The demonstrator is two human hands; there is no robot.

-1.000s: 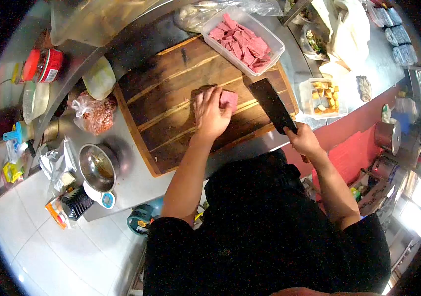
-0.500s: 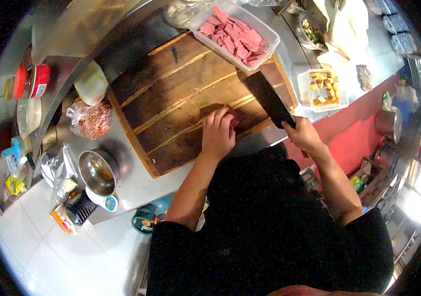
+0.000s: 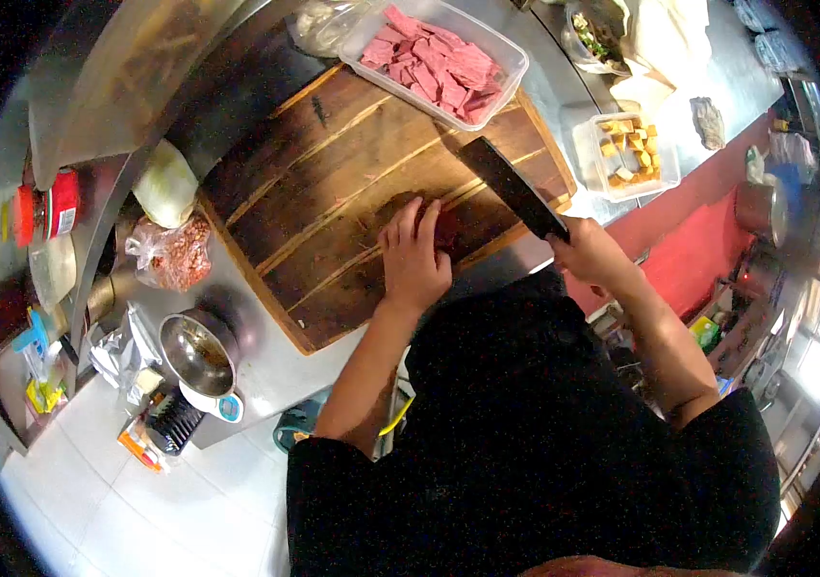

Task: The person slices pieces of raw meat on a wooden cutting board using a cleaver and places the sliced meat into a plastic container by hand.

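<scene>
My right hand is wrapped round the handle of a dark, broad-bladed cleaver. The blade slants up and left over the right side of the wooden cutting board. My left hand lies on the board near its front edge, fingers stretched out and a little apart, thumb to the right. Beside its fingers is a dark red piece, probably meat, partly in shadow; whether the fingertips touch it I cannot tell. Pink meat slices fill a clear plastic container at the board's far edge.
On the right stands a tub of orange-yellow cubes. Left of the board are a bag of reddish pieces, a pale round vegetable and a metal bowl on a white scale. A red-lidded jar stands farther left.
My left hand's fingers have straightened and spread from a curled hold on the dark red piece. The cleaver stays in my right hand, its blade now turned more edge-on. The view has shifted slightly.
</scene>
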